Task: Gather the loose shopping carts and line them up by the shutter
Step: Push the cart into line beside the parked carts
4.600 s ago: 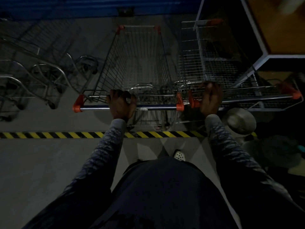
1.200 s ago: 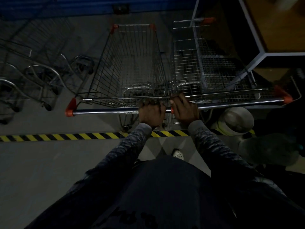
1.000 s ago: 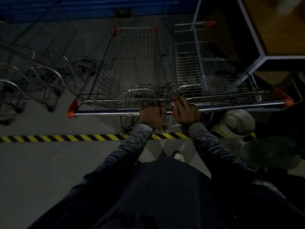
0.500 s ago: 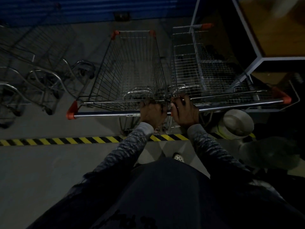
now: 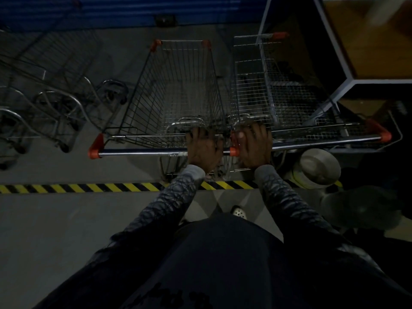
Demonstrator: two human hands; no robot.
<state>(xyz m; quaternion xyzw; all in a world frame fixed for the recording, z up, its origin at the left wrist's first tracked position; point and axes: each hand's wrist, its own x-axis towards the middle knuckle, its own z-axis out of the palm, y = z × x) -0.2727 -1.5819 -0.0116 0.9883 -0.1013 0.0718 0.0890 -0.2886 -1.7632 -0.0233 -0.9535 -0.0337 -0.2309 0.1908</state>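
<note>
Two shopping carts are being held side by side in a dim room, their wire baskets being pointed towards the blue shutter (image 5: 111, 10) at the far edge of the view, with a strip of floor being left between cart fronts and shutter. The left cart (image 5: 178, 90) is being gripped by the left hand (image 5: 204, 150), whose fingers are being wrapped over the right end of its handle bar (image 5: 142, 152), just beside an orange end cap. The right cart (image 5: 252, 85) is being gripped by the right hand (image 5: 255, 148), whose fingers are being curled over the left end of its own bar (image 5: 323, 141) and onto the wire behind it. The two hands are being kept close together, one orange cap being shown between them. Four orange pieces are being shown on the left cart, two on the bar and two at the front rim; on the right cart only two are being seen. Off to the left, further carts (image 5: 51, 101) are being seen nested together, too dark to be counted. One yellow-and-black hazard stripe (image 5: 89, 188) is being overlapped in view by both sleeves, on a grey concrete floor (image 5: 55, 230). One round metal vessel (image 5: 316, 170) is being seen below the right bar, one white-framed cabinet (image 5: 341, 85) just beside the right cart, and one pale shoe tip (image 5: 239, 211) between the arms
</note>
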